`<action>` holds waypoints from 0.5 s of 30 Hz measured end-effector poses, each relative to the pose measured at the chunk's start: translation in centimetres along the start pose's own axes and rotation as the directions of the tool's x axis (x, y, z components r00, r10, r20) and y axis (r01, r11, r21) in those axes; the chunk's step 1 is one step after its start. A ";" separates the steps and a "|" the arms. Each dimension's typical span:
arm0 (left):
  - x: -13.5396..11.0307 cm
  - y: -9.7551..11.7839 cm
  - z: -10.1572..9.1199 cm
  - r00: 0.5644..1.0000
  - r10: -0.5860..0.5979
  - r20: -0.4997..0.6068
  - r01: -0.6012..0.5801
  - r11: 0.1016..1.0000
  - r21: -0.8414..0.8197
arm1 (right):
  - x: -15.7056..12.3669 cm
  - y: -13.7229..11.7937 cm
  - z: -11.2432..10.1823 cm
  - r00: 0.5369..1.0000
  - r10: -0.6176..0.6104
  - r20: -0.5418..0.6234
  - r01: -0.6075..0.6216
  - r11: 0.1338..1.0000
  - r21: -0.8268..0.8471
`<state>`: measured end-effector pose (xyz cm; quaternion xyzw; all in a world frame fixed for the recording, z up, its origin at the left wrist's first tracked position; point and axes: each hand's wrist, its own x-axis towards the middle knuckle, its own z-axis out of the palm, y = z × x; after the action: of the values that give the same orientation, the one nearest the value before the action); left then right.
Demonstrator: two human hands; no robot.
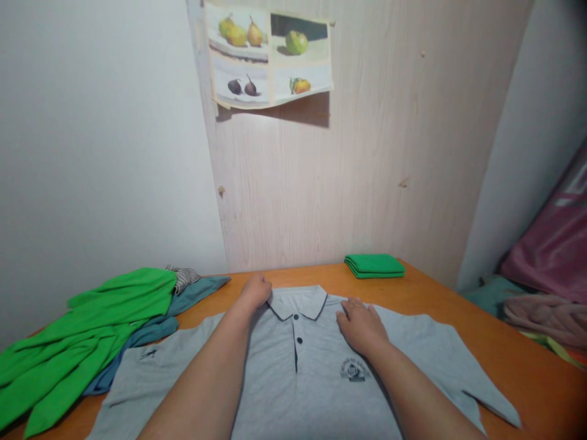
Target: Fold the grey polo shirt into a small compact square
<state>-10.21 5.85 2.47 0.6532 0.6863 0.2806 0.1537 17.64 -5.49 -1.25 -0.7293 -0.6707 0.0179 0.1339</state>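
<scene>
A light grey polo shirt [316,391] lies spread out, front side up, with its collar toward the wall. Its two dark buttons are visible, and so is a dark printed emblem on the chest. At the collar's left side, my left hand [258,291] has its fingers curled closed on the shirt's shoulder edge; the fingertips are partly hidden. My right hand [362,325] rests flat on the shirt's other shoulder, fingers slightly apart, just right of the collar. Both forearms reach across the shirt.
An orange-brown table [284,278] carries the shirt. Loose bright green clothing [105,311] is heaped at left over a blue-grey garment [195,297]. A folded green cloth [375,266] sits at the back right. Fruit pictures [270,58] hang on the wall; more fabric [545,318] lies at far right.
</scene>
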 end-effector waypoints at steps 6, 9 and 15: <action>-0.2 1.0 -0.5 0.994 0.090 -0.055 -0.084 0.991 0.100 | -0.1 -0.1 -0.1 1.000 0.006 0.002 -0.006 1.000 0.010; -1.2 2.7 0.3 0.980 0.198 0.011 -0.197 0.971 0.134 | 0.0 -0.1 0.0 1.000 0.010 0.003 -0.010 1.000 0.007; -5.0 5.5 3.9 0.850 0.446 0.281 -0.492 0.862 0.120 | 0.1 -0.1 0.1 1.000 0.017 0.013 -0.017 1.000 0.008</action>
<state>-3.02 1.56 1.82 0.8423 0.5043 0.1613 0.1010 17.54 -5.37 -1.32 -0.7342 -0.6654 0.0262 0.1325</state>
